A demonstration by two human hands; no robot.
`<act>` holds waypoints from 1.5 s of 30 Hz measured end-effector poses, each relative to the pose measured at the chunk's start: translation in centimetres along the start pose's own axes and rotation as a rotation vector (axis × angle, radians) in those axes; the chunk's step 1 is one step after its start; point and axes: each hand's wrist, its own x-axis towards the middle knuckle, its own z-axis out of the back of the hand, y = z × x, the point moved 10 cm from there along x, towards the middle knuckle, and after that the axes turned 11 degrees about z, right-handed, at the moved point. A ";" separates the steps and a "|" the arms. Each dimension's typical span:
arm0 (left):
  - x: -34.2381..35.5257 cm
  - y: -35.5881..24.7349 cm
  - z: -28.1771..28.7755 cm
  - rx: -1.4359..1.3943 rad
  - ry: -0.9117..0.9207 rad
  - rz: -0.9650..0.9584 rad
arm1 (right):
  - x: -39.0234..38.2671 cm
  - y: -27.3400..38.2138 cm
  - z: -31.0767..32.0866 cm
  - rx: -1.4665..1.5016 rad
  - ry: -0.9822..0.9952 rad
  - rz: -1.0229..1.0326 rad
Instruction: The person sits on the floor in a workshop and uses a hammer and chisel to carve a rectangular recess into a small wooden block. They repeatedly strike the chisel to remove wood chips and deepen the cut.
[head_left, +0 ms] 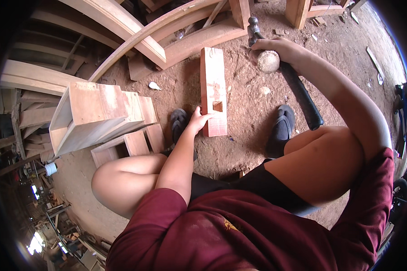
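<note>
Our left hand (199,121) clasps a pinkish oblong wooden block (214,83) beside its square hole (217,106), seemingly steadying it on the brown dirt floor (245,97), while our right hand (281,48) grips a black-handled metal hammer (299,94) and, apparently, a pale round-ended piece (268,62).

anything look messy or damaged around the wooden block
Mainly litter: pale scraps lie scattered across the dirt floor, which looks untidy. The wooden block has a hole near its lower end, but its squared shape suggests a deliberate cut rather than damage. No spill stands out.
</note>
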 end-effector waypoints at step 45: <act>0.1 -4.8 2.7 0.541 -0.724 -0.225 | 0.6 -0.3 0.5 -0.027 -0.024 0.013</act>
